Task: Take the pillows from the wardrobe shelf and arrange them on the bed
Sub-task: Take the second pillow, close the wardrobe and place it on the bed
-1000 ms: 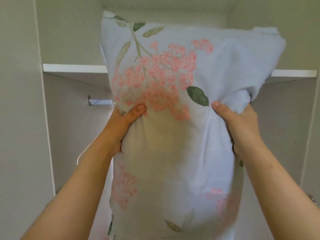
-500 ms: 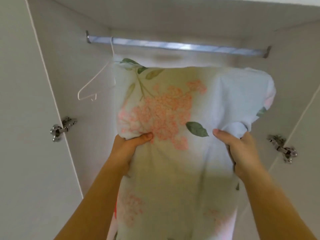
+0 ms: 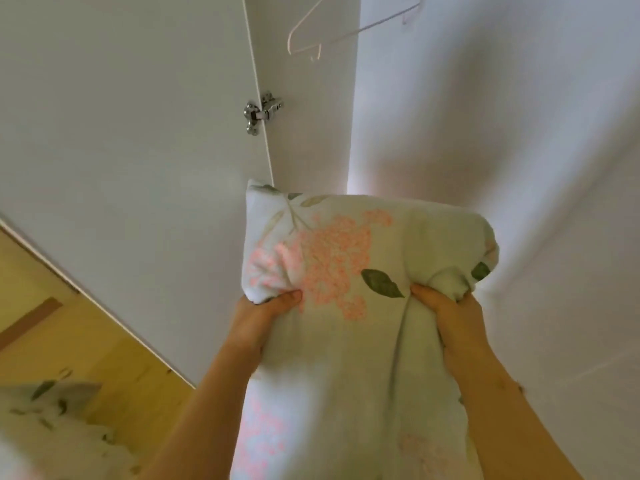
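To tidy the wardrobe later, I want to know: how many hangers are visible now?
1: a white hanger at the top, above the pillow. Others may be outside the frame.

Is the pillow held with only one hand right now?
No, the left hand and the right hand both grip the pillow at its sides.

— What sort of place is shown?
— A bedroom in a home is suggested. A white wardrobe (image 3: 467, 140) is seen with its door (image 3: 138, 168) opened on a metal hinge (image 3: 261, 114). A hanger (image 3: 346, 31) is seen inside, a wooden floor (image 3: 114, 368) below, and blurred leaf-printed fabric (image 3: 52, 431) at lower left.
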`<state>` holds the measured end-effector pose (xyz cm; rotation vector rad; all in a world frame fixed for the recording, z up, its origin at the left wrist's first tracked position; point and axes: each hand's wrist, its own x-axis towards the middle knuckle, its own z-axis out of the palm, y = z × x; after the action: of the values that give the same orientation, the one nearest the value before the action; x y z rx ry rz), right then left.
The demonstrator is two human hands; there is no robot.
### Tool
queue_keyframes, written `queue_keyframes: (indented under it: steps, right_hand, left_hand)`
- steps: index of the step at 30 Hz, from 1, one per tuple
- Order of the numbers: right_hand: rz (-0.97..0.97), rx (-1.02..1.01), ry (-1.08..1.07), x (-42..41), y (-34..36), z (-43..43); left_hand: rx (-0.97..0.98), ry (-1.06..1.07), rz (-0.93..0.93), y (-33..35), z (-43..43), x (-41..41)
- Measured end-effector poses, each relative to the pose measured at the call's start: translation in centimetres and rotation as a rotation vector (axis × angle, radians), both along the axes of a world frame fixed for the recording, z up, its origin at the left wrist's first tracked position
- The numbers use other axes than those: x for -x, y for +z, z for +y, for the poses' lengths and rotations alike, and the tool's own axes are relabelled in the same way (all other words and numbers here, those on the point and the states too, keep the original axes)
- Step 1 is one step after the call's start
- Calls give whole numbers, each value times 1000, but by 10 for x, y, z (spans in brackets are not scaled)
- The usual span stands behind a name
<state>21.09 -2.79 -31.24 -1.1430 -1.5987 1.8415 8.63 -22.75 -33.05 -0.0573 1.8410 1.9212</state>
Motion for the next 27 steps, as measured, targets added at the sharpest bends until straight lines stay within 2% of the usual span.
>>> queue_keyframes:
  steps: [9, 14, 16, 22, 24, 27]
  right_hand:
    - [-85, 124, 58, 50, -47, -81]
    - [-124, 97, 130, 81, -55, -108]
    - [-177, 85, 132, 87, -65, -118]
    - [-241, 128, 131, 86, -83, -133]
    - [-239, 137, 125, 86, -83, -131]
    - [-233, 144, 112, 85, -84, -130]
  left_hand:
    - [76, 136, -128, -43, -84, 23]
    - [281, 113, -107, -63, -122, 54]
    - [355, 204, -155, -71, -136, 67]
    - [498, 654, -225, -65, -169, 95]
    - [469, 690, -196, -57, -172, 102]
    - [414, 583, -39, -50, -170, 107]
